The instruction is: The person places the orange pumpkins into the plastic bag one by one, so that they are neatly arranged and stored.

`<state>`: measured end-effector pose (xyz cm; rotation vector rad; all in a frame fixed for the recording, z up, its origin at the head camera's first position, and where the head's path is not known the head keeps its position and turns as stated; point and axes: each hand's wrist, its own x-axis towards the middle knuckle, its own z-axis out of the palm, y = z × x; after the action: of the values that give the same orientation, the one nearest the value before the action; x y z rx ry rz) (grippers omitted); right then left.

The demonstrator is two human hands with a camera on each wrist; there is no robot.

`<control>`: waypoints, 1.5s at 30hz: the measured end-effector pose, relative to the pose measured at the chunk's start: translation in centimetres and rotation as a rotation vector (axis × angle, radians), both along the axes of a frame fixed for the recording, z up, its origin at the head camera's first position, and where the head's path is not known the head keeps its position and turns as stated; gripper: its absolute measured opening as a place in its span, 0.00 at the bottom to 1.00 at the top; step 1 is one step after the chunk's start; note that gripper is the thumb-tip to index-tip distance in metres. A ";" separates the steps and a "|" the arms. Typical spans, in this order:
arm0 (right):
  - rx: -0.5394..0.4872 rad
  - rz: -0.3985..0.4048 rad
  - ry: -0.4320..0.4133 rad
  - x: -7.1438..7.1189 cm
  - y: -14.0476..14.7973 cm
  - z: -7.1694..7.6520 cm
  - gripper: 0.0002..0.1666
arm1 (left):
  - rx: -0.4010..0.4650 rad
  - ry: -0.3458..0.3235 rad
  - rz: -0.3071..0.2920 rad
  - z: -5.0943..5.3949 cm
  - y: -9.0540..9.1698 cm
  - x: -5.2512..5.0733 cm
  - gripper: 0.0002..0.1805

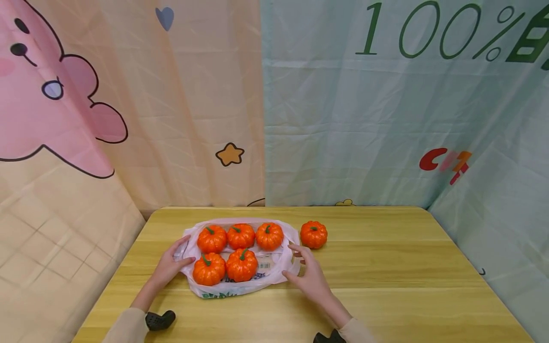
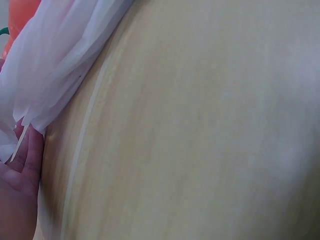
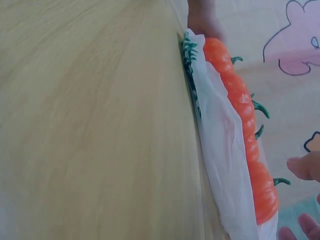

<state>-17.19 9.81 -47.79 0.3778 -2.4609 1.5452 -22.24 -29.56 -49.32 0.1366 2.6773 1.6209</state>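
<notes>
A white plastic bag (image 1: 274, 274) with green print lies spread on the table, its mouth facing up. Several small orange pumpkins (image 1: 242, 265) with green stems sit inside, in a back and a front row. At the bag's left edge my left hand (image 1: 168, 264) touches the plastic, thumb and fingers spread. In the left wrist view the bag's folds partly cover that hand's fingers (image 2: 33, 150). My right hand (image 1: 310, 278) is at the bag's right edge, thumb and fingers apart and nothing gripped. Another orange pumpkin (image 1: 313, 235) stands outside the bag, beyond the right hand.
The wooden table (image 1: 399, 267) carries the bag and the loose pumpkin. Printed curtains (image 1: 343, 128) hang behind the table and along its sides. Black bands (image 1: 160, 320) sit at both wrists.
</notes>
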 end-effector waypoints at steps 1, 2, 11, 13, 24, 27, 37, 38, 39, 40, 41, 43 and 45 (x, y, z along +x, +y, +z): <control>0.003 -0.010 0.008 0.0 0.4 -0.1 0.37 | 0.003 0.002 0.001 0.0 0.0 0.0 0.38; 0.010 -0.022 0.021 0.0 0.8 -0.1 0.37 | 0.006 0.004 0.002 0.0 0.0 0.0 0.38; -0.021 -0.134 0.014 -0.2 4.2 -0.6 0.36 | 0.014 0.005 0.003 0.0 0.0 0.1 0.38; -0.055 -0.143 -0.034 -0.3 5.0 -0.6 0.37 | 0.016 0.003 0.002 0.0 0.0 0.1 0.38; -0.123 -0.225 -0.150 -1.9 7.4 0.4 0.38 | 0.014 -0.014 -0.004 0.1 0.0 0.3 0.38; -0.136 -0.222 -0.162 -2.6 7.7 0.5 0.39 | 0.010 -0.006 0.001 0.1 0.0 0.2 0.38; -0.120 -0.161 -0.199 -5.4 8.2 0.2 0.43 | -0.006 -0.005 0.005 0.1 -0.1 0.1 0.38; -0.119 -0.153 -0.202 -5.7 8.2 0.1 0.44 | -0.009 -0.005 0.007 0.1 0.0 0.1 0.38; -0.118 -0.147 -0.206 -5.9 8.2 0.1 0.45 | -0.013 -0.003 0.008 0.1 0.0 0.1 0.38; -0.118 -0.143 -0.210 -6.1 8.2 0.1 0.45 | -0.020 0.000 0.011 0.2 0.0 0.2 0.38; -0.121 -0.140 -0.216 -6.3 8.1 0.0 0.46 | -0.021 0.001 0.012 0.2 0.0 0.2 0.38; -0.119 -0.137 -0.223 -6.6 8.1 0.0 0.47 | -0.023 0.002 0.013 0.3 0.1 0.2 0.38; -0.105 -0.133 -0.228 -6.9 8.0 -0.1 0.48 | -0.021 0.002 0.013 0.3 0.1 0.2 0.38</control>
<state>-24.10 17.82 -47.89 0.0199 -2.4945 1.7361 -22.05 -29.41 -49.01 0.1213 2.7012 1.5960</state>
